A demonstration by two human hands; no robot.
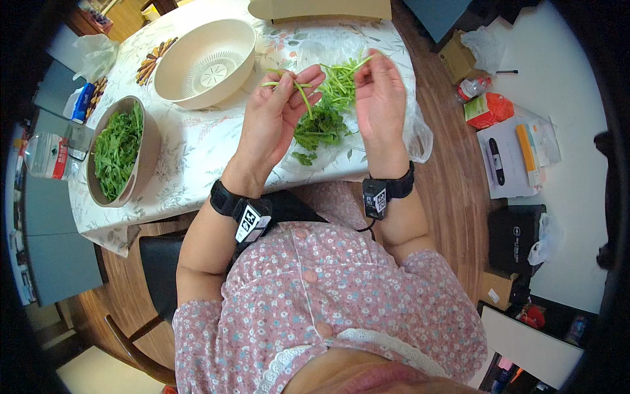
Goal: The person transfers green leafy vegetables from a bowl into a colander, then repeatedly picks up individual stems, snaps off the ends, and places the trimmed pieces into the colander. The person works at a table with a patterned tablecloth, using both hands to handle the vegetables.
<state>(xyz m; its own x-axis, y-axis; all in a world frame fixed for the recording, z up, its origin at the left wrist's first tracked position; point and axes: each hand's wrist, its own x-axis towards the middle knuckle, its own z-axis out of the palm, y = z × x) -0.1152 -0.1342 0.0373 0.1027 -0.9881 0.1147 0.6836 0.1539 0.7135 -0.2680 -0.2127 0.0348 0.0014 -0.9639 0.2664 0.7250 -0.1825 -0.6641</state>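
My left hand (pixel 280 106) pinches several pale green stems (pixel 302 93) between thumb and fingers, above the table. To its right, my right hand (pixel 381 93) is raised, its fingertips on another green stem (pixel 363 63). Beneath and between both hands lie a heap of cut stems (pixel 339 86) and a clump of leafy greens (pixel 320 129) on clear plastic. An oval brown-grey basin (pixel 147 162) at the table's left holds leafy greens (pixel 118 150). Behind my left hand stands a cream colander (pixel 246 59), tilted in view, with nothing in it.
The table has a floral cloth (pixel 182 180). At its left edge stand a large plastic bottle (pixel 47 155) and a blue packet (pixel 82 102). A cream tray or box (pixel 330 11) lies at the far edge. Boxes and a black case (pixel 514 239) stand to the right.
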